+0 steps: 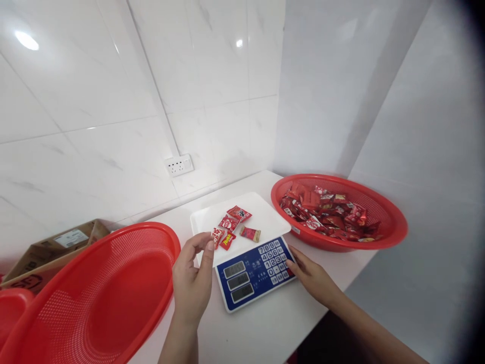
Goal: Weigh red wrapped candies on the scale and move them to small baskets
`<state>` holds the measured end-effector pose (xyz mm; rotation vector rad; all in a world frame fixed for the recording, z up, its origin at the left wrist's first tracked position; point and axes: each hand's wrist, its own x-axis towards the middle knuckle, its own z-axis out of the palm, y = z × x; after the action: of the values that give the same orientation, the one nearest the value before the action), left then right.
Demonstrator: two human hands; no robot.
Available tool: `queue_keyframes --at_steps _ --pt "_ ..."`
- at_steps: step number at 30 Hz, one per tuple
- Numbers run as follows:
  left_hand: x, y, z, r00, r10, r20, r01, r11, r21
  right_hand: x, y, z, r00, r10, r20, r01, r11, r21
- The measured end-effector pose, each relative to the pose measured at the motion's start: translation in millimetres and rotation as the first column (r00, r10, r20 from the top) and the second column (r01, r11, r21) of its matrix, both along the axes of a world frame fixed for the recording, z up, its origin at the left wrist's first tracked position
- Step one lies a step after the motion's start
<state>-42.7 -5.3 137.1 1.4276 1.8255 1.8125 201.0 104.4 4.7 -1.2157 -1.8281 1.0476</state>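
My left hand is at the left front of the scale's white weighing plate. Its thumb and index finger are closed at the edge of a small red-and-white candy packet. Beside that packet, a red candy with yellow lettering, two more red packets and a pink-and-gold wrapped candy lie on the plate. My right hand grips the right edge of the digital scale, its thumb resting by the keypad; some fingers are hidden. The scale's display digits are too faint to read.
A red plastic basket full of red-wrapped candies stands to the right, against the wall. Another large red basket stands at the left, with cardboard boxes behind it. A power socket is on the tiled wall.
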Motion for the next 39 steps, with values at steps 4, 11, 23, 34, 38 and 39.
queue_keyframes --at_steps 4,11,23,34,38,39 --pt "1.1 -0.8 1.0 1.000 -0.005 0.005 0.005 1.000 -0.004 -2.3 -8.3 1.4 0.999 0.020 -0.027 -0.020 1.000 -0.006" --pt "3.8 -0.2 0.3 0.999 -0.028 -0.019 0.028 0.999 0.025 -5.5 -14.0 7.3 0.999 0.017 -0.046 -0.018 1.000 -0.014" --pt "5.0 -3.3 4.9 1.000 -0.011 -0.016 0.013 0.992 0.123 -3.7 0.5 -18.4 0.954 -0.179 -0.241 0.160 0.982 -0.099" --pt "2.6 1.6 1.9 1.000 -0.019 -0.024 0.021 0.995 0.093 -9.8 -15.9 -19.4 0.982 -0.108 -0.157 0.110 0.994 0.005" --pt "3.8 3.7 -0.6 0.999 -0.034 -0.028 0.036 0.995 0.088 -8.8 -13.4 -22.9 0.981 -0.102 -0.162 0.105 0.994 0.010" --pt "4.0 4.2 -1.1 0.999 -0.032 -0.029 0.035 0.996 0.084 -8.4 -12.6 -24.3 0.981 -0.101 -0.169 0.104 0.994 0.012"
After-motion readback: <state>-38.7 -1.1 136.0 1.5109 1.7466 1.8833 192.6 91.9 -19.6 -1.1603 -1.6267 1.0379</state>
